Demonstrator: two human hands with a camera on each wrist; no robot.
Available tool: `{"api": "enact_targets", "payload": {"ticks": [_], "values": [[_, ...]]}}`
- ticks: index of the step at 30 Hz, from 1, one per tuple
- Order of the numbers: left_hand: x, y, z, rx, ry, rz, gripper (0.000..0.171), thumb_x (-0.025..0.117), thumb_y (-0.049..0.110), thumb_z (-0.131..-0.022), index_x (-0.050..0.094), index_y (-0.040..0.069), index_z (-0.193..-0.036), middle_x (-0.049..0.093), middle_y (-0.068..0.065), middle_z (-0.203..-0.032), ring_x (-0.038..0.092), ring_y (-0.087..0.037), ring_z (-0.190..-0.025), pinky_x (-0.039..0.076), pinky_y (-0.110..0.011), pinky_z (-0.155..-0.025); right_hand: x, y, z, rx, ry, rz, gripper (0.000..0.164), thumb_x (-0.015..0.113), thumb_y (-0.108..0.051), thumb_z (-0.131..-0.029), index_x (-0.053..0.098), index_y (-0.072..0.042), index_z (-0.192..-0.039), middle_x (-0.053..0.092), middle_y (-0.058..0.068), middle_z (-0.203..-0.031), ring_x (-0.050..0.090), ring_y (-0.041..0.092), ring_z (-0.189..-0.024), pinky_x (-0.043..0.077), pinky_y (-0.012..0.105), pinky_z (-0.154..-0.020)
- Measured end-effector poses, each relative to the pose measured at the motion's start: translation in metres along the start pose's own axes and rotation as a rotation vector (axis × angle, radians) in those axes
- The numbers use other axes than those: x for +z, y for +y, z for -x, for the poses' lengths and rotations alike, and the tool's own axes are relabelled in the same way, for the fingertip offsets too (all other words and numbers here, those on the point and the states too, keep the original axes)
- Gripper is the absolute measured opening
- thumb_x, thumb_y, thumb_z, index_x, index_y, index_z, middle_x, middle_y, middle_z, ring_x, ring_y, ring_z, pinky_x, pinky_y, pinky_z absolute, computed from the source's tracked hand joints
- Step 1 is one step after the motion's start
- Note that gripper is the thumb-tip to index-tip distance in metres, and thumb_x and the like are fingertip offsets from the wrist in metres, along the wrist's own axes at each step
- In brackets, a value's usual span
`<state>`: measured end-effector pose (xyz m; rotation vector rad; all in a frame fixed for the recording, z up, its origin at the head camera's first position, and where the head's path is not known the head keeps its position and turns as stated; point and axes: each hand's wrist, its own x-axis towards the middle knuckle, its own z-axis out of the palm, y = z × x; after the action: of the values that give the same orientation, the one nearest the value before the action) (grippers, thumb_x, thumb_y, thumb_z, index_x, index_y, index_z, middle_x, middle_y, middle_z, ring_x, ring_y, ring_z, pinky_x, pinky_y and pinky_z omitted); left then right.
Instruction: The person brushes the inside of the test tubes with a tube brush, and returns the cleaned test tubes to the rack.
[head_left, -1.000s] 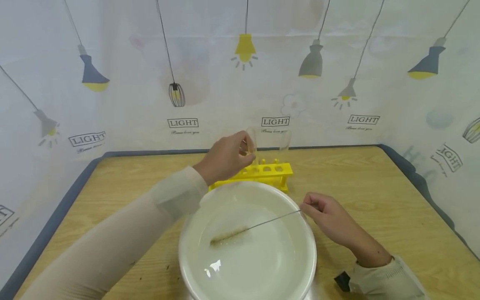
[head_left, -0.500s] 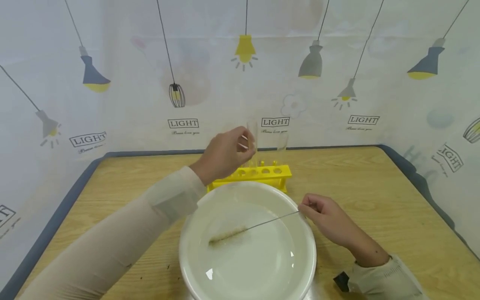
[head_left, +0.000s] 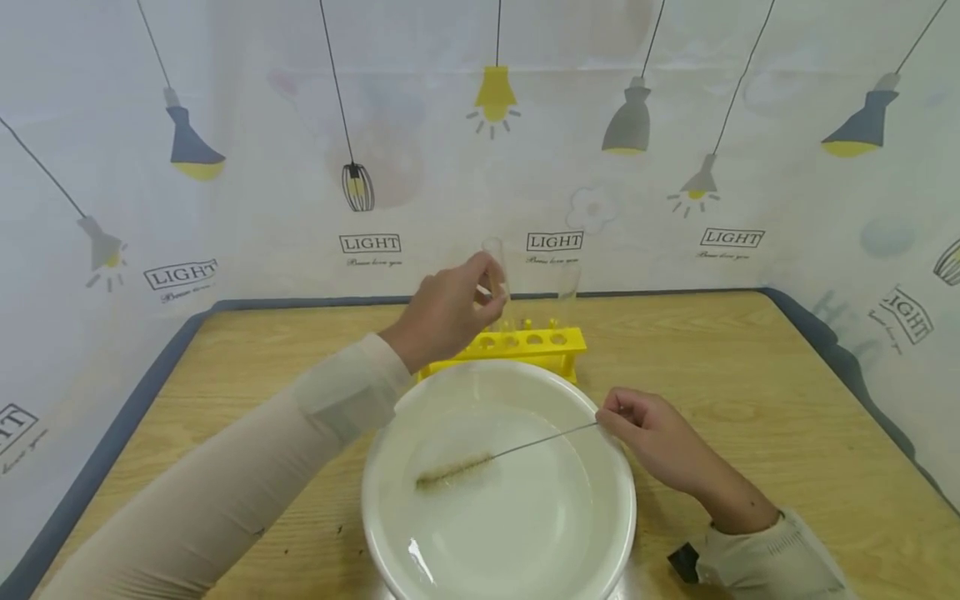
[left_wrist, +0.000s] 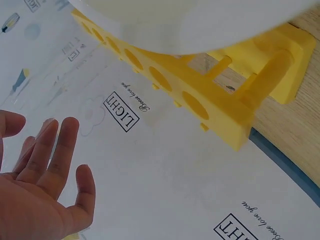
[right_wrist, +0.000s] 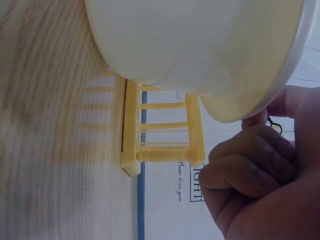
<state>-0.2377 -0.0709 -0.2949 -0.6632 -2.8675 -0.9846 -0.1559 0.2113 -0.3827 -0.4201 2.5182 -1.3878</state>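
The left hand (head_left: 444, 312) pinches a clear glassy test tube (head_left: 495, 255) above the yellow plastic rack (head_left: 570, 338), towards the far edge of the wooden bench (head_left: 787, 408); the right hand (head_left: 652, 429) pinches a tan-bristled wire brush (head_left: 453, 472) at the round white basin (head_left: 628, 517)'s rim, apparently keeping its bristles in water (head_left: 517, 525)

Soft light (white glare on water (head_left: 510, 512)).
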Motion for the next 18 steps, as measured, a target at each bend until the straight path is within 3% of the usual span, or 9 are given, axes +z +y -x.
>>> {"api": "enact_targets", "payload": {"ticks": [18], "values": [[-0.0036, -0.0036, 0.0002, -0.031, 0.015, 0.000, 0.019, 0.055, 0.017, -0.100, 0.049, 0.020, -0.119, 0.062, 0.003, -0.119, 0.065, -0.014, -0.106, 0.059, -0.025, -0.078, 0.0005, 0.0008, -0.0007, -0.019, -0.008, -0.009, 0.023, 0.055, -0.023, -0.104, 0.059, -0.005, -0.090, 0.060, 0.006, -0.075, 0.057, 0.012, -0.064, 0.051, 0.031, -0.057]]}}
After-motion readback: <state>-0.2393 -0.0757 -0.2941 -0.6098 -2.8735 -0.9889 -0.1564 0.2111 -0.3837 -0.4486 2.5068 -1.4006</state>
